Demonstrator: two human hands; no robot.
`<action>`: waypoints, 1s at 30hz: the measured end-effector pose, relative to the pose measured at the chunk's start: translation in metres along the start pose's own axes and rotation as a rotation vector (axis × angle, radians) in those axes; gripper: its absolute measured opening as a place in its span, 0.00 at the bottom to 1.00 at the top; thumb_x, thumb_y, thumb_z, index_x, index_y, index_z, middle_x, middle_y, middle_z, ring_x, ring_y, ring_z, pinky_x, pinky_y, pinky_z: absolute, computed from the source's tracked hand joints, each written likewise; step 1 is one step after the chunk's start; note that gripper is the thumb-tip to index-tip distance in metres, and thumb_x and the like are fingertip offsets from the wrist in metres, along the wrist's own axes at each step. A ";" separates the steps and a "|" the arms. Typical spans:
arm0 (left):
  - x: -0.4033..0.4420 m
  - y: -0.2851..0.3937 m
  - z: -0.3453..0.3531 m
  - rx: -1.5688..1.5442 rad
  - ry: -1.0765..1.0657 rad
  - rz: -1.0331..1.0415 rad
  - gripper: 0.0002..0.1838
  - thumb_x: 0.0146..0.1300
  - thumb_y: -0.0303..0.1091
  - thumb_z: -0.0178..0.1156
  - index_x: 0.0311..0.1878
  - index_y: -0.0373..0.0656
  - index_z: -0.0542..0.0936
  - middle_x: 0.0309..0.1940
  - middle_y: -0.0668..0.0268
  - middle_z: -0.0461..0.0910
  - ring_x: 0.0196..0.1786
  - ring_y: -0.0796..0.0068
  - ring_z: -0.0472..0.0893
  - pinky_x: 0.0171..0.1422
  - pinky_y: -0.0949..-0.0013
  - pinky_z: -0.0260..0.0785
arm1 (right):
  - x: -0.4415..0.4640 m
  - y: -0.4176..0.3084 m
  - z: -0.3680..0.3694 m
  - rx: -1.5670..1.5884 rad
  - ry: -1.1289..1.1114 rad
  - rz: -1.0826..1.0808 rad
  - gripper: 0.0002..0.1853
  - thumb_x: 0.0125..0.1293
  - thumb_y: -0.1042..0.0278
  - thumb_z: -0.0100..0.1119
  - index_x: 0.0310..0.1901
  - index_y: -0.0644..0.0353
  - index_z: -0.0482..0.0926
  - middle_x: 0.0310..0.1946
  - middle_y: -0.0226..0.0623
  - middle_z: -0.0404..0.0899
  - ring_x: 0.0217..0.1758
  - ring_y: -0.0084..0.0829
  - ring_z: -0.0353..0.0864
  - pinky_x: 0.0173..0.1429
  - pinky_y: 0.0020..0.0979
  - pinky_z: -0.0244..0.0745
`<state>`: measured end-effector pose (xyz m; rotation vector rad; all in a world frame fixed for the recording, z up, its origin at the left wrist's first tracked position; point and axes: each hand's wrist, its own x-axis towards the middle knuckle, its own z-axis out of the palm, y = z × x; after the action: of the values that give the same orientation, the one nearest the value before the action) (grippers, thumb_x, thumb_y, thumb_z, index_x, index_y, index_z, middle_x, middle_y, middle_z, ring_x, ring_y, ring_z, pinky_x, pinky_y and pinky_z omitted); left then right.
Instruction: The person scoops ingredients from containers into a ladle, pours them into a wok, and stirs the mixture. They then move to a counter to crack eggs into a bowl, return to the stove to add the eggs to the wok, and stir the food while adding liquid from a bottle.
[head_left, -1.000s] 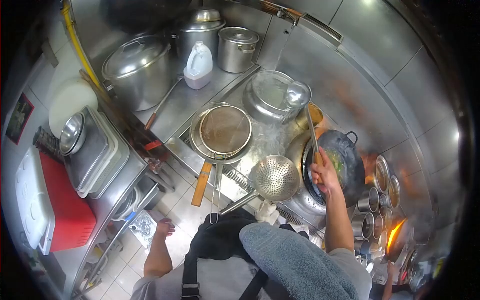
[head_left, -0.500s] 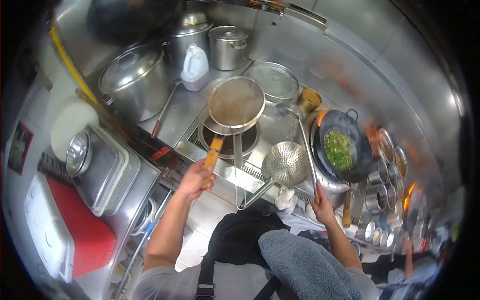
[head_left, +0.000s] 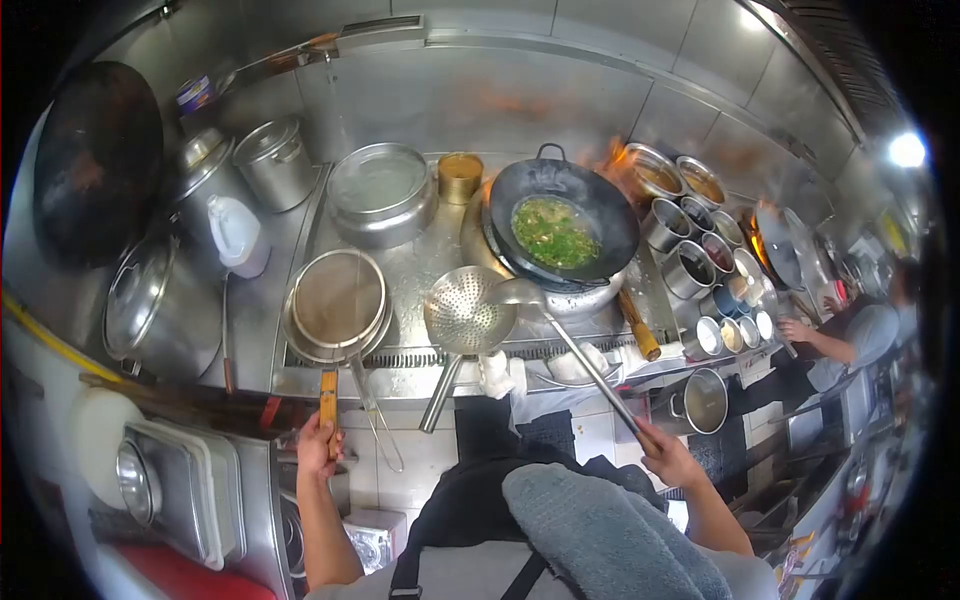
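My left hand (head_left: 319,446) is wrapped round the wooden handle of a round fine-mesh strainer (head_left: 340,298), which lies over a pot at the left of the stove. The wooden end of a long metal ladle (head_left: 590,368) is in my right hand (head_left: 668,457). The ladle's bowl hangs beside a perforated skimmer (head_left: 466,312) with a metal handle, overlapping its right edge. Chopped green food (head_left: 556,233) lies in a black wok (head_left: 618,222) on the burner, with flames behind it.
A wide pot of liquid (head_left: 382,232) and a brass-coloured container (head_left: 460,184) stand behind the skimmer. Lidded pots (head_left: 276,165) and a plastic jug (head_left: 238,236) are at the left. Metal containers (head_left: 688,270) stand right of the wok. Another person (head_left: 860,345) works at far right.
The view has turned to the right. My left hand, empty a second ago, took the strainer's handle and lowered the strainer over the pot. The ladle has moved from the wok to beside the skimmer.
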<state>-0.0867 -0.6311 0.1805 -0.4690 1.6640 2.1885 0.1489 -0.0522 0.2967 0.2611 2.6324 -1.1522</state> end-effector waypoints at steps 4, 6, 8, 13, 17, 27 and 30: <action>-0.028 0.053 0.010 -0.003 -0.003 0.041 0.12 0.71 0.33 0.50 0.55 0.46 0.69 0.24 0.68 0.73 0.17 0.81 0.68 0.16 0.76 0.62 | -0.022 0.030 -0.004 0.247 0.087 0.162 0.43 0.52 0.86 0.55 0.73 0.52 0.61 0.49 0.37 0.77 0.48 0.27 0.74 0.55 0.24 0.69; -0.042 0.079 0.017 -0.002 0.031 0.114 0.13 0.72 0.33 0.50 0.57 0.45 0.69 0.24 0.68 0.73 0.16 0.81 0.68 0.16 0.76 0.62 | -0.031 0.057 -0.008 0.264 0.124 0.131 0.43 0.51 0.87 0.53 0.73 0.53 0.61 0.40 0.29 0.73 0.36 0.21 0.68 0.44 0.22 0.69; -0.061 0.109 0.037 0.009 0.049 0.200 0.14 0.72 0.33 0.49 0.58 0.43 0.69 0.25 0.67 0.73 0.16 0.81 0.68 0.17 0.76 0.62 | -0.039 0.079 -0.013 0.308 0.144 0.147 0.43 0.51 0.87 0.53 0.73 0.54 0.61 0.38 0.28 0.72 0.34 0.20 0.67 0.42 0.20 0.68; -0.097 0.132 0.090 0.007 0.131 0.300 0.12 0.74 0.34 0.49 0.55 0.40 0.69 0.25 0.67 0.72 0.18 0.81 0.68 0.20 0.77 0.63 | -0.076 0.132 -0.038 0.353 0.206 0.124 0.43 0.50 0.88 0.51 0.73 0.59 0.59 0.31 0.24 0.67 0.30 0.17 0.64 0.35 0.18 0.63; -0.101 0.113 0.119 -0.029 0.222 0.312 0.10 0.73 0.34 0.50 0.54 0.43 0.69 0.27 0.67 0.72 0.20 0.83 0.68 0.19 0.80 0.61 | -0.100 0.172 -0.056 0.338 0.306 0.066 0.43 0.49 0.88 0.49 0.73 0.60 0.59 0.30 0.23 0.67 0.29 0.17 0.64 0.33 0.17 0.63; -0.054 0.038 0.129 -0.105 0.277 0.151 0.07 0.71 0.34 0.53 0.45 0.41 0.71 0.25 0.66 0.73 0.22 0.77 0.73 0.21 0.76 0.67 | -0.007 0.346 -0.040 0.257 0.439 -0.026 0.44 0.52 0.85 0.45 0.75 0.50 0.55 0.45 0.43 0.77 0.36 0.35 0.78 0.39 0.36 0.76; -0.002 -0.011 0.113 -0.087 0.319 0.112 0.08 0.70 0.35 0.55 0.42 0.41 0.72 0.25 0.65 0.75 0.22 0.71 0.76 0.21 0.73 0.71 | 0.038 0.362 -0.026 -0.130 0.377 0.210 0.44 0.58 0.79 0.50 0.76 0.41 0.50 0.49 0.52 0.77 0.44 0.50 0.81 0.47 0.47 0.77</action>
<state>-0.0859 -0.5193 0.2012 -0.8040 1.7950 2.3741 0.2042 0.2124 0.0512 0.7762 2.8921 -0.9332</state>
